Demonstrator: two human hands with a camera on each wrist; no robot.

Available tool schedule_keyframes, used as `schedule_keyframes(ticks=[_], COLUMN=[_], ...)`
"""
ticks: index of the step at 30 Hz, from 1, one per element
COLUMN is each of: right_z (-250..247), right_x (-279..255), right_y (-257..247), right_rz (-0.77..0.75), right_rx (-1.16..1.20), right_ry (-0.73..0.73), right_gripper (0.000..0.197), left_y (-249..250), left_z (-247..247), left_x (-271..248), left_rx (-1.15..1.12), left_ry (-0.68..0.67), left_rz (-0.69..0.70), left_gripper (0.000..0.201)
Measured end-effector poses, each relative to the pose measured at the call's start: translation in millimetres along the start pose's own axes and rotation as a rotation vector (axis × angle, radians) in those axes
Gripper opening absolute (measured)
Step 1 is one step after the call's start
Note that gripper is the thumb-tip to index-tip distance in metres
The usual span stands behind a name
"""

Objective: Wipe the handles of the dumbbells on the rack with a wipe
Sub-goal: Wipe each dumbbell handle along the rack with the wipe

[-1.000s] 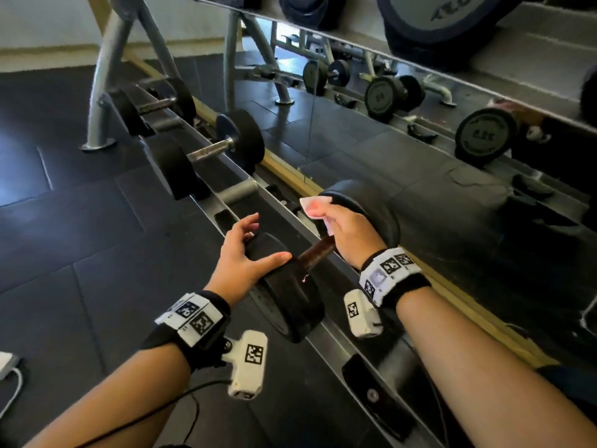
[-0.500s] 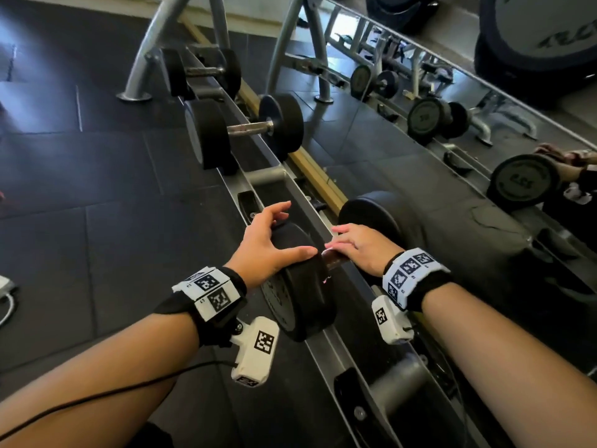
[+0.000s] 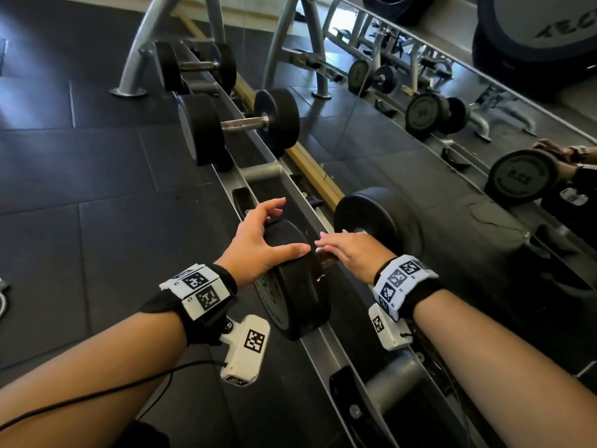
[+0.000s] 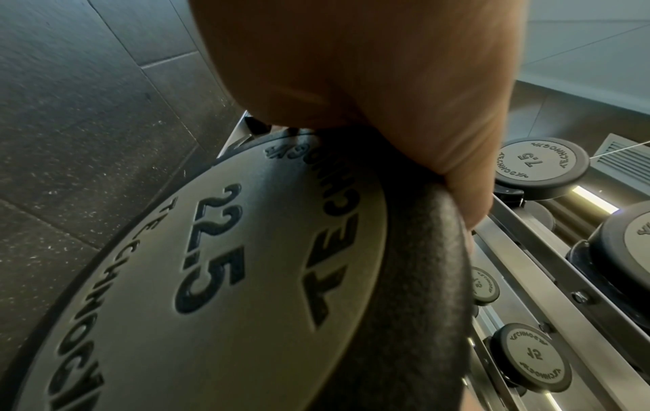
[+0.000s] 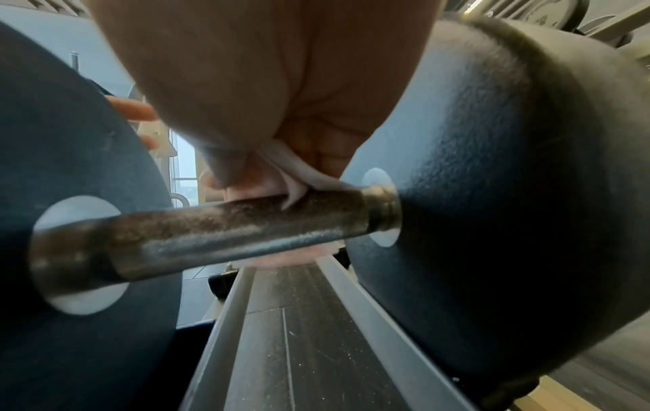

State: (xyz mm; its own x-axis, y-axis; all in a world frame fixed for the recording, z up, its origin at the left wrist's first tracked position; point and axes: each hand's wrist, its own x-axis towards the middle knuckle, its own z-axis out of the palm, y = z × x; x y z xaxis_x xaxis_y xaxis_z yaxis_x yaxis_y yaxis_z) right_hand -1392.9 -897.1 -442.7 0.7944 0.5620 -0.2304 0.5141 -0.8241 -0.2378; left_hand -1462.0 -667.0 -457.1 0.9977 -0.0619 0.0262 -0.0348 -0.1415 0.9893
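The nearest dumbbell on the rack has black rubber heads; the near head [image 3: 297,295] reads 22.5 [image 4: 218,250]. My left hand [image 3: 268,234] rests on top of that head, fingers spread over its far side and thumb lying across the rim [image 4: 351,83]. My right hand [image 3: 345,250] is on the worn metal handle [image 5: 228,225] between the two heads. Its fingers curl over the bar and press a white wipe [image 5: 306,172] against it close to the far head [image 3: 378,218]. In the head view the hand hides the wipe.
Two more dumbbells [image 3: 245,124] [image 3: 197,66] lie farther along the steel rack rails [image 3: 323,347]. A mirror [image 3: 452,156] runs along the right side. Smaller dumbbells [image 4: 541,164] [image 4: 531,358] sit on a lower tier. Black rubber floor lies to the left.
My right hand, which held the wipe up above the far head, has come down onto the handle with the wipe under it. The left hand stays on the near head.
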Motion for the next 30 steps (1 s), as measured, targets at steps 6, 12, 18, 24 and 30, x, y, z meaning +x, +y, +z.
schedule_keyframes(ticks=[6,12,18,24,30], right_z=[-6,-11,-23,-5,-8], right_x=[-4,-2,8,2,1], right_y=[-6,-18,-7,-13,-18], right_rz=[0.071,0.03,0.101,0.127,0.06], right_rx=[-0.008,0.278,0.115,0.065,0.408], right_ry=[-0.013,0.05,0.084,0.086,0.168], right_gripper=[0.034,0.024,0.019,0.016,0.021], left_y=[-2,-5,-7,-7,-8], left_z=[-2,-1,-3,-2,-2], left_x=[0,3,3,4,4], left_rx=[0.004,0.029,0.025,0.032,0.037], left_ry=[-0.012,0.006,-0.004,-0.003,0.004], left_rz=[-0.008,0.008,0.015,0.019,0.033], left_gripper=[0.095,0.092,0.092,0.093,0.09])
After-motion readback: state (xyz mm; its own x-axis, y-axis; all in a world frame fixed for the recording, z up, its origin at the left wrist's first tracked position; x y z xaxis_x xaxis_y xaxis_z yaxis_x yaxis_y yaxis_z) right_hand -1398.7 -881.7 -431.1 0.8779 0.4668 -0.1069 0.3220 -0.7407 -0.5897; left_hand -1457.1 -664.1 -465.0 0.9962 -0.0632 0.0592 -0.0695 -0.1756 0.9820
